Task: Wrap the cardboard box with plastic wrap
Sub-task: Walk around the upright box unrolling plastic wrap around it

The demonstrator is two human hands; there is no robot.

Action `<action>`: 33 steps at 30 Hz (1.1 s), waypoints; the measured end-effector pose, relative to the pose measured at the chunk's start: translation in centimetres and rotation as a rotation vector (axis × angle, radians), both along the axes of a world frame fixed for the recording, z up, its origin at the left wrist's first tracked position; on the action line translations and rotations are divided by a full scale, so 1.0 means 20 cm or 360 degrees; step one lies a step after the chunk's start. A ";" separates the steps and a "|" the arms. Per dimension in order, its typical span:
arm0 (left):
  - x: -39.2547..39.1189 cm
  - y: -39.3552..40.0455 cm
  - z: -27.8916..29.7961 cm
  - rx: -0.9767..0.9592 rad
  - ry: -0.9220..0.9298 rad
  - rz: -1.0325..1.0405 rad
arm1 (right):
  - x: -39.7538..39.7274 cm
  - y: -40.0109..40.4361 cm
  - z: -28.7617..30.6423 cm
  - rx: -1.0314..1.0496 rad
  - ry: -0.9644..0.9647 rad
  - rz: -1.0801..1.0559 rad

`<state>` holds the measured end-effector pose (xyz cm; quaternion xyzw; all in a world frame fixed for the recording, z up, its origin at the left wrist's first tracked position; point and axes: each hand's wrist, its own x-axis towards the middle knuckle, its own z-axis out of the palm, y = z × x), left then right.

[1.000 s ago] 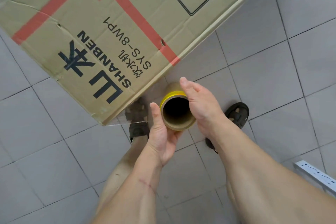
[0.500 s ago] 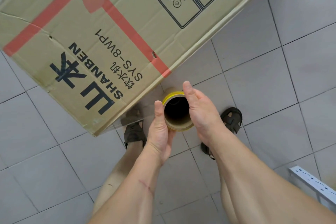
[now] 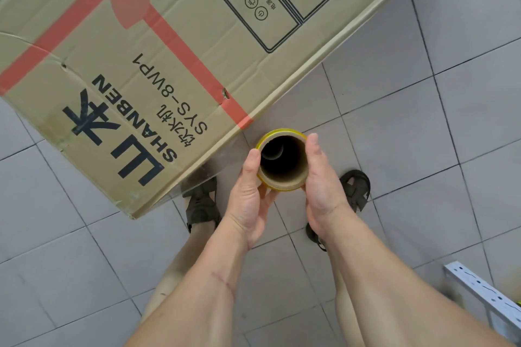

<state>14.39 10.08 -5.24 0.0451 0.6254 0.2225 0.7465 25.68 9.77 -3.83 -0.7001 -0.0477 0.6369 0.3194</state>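
A large brown cardboard box (image 3: 158, 59) with a red ribbon print and black lettering fills the upper left, its near corner low at the left of centre. I hold a plastic wrap roll (image 3: 282, 177), a cardboard tube with a yellow rim, upright and seen end-on, just off the box's right edge. My left hand (image 3: 248, 200) grips the roll's left side and my right hand (image 3: 321, 189) its right side. A clear sheet of plastic film (image 3: 208, 172) stretches from the roll to the box's near edge.
Grey floor tiles (image 3: 423, 121) lie all around. My two feet in dark sandals (image 3: 201, 205) stand under the roll, close to the box corner. A white perforated metal rail (image 3: 485, 293) lies at the lower right.
The box now sits closer and fills more of the view. My hands and the roll have shifted a little to the right along the box edge, still gripping it.
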 end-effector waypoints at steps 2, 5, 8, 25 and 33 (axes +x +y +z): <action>0.04 0.00 0.01 -0.0047 -0.0038 0.0030 | 0.04 0.05 0.00 -0.0007 -0.0117 0.0048; 0.12 -0.02 0.02 -0.0111 -0.0086 0.0026 | 0.13 0.13 0.01 0.0034 -0.0278 0.0160; 0.17 -0.02 0.01 -0.0113 -0.0079 -0.0018 | 0.22 0.15 -0.02 0.0077 -0.0385 0.0238; 0.43 0.17 0.05 -0.0097 -0.0103 -0.0090 | 0.44 0.29 -0.03 0.0037 -0.0341 0.0147; 0.47 0.19 0.06 0.0018 0.0136 0.0218 | 0.45 0.17 -0.02 0.0011 -0.0142 0.0268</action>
